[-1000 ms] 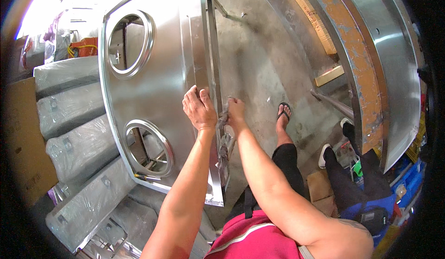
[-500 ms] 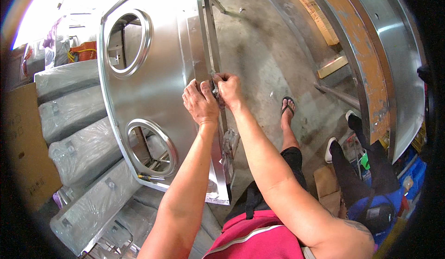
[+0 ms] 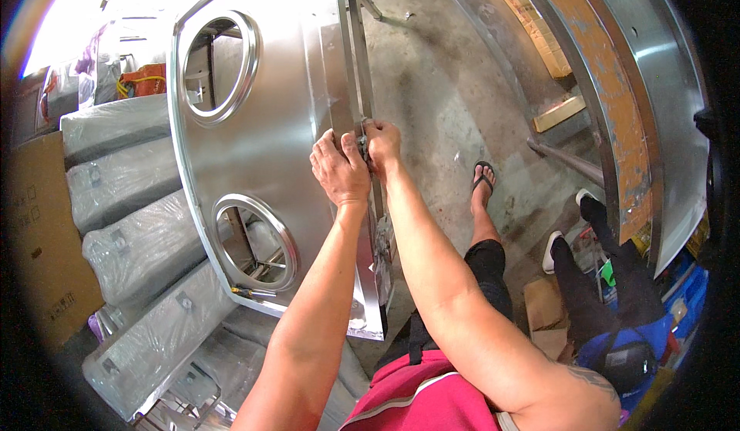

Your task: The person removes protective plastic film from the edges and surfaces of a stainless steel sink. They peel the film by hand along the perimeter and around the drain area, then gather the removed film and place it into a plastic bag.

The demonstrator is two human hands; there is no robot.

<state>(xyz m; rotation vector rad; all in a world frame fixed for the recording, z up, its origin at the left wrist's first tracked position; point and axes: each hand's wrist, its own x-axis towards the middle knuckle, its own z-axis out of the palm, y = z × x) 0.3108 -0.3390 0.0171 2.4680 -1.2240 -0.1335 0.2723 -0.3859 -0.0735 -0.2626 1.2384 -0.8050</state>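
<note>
A brushed stainless steel counter top (image 3: 297, 107) with two round, raised-rim openings stretches along my left side. My left hand (image 3: 341, 170) rests on it by its right edge, fingers apart and thumb reaching to the edge. Just over that edge, my right hand (image 3: 383, 146) is closed with its fingers bent in. A small, dark, shiny piece shows between the two hands; its kind cannot be made out. Crumpled clear film (image 3: 382, 242) hangs along the edge nearer to me. Beside the near opening lies a small tool with a yellow and black handle (image 3: 245, 291).
Film-wrapped grey blocks (image 3: 146, 238) are stacked at the left beside a cardboard sheet (image 3: 46, 230). To the right, a large steel piece (image 3: 671, 122) stands near wooden blocks (image 3: 559, 113). Another person's dark-clad legs (image 3: 578, 296) are at the lower right.
The view has shifted slightly, so the counter sits a little farther right. Both hands stay at the same edge, with my right fingers curled in more.
</note>
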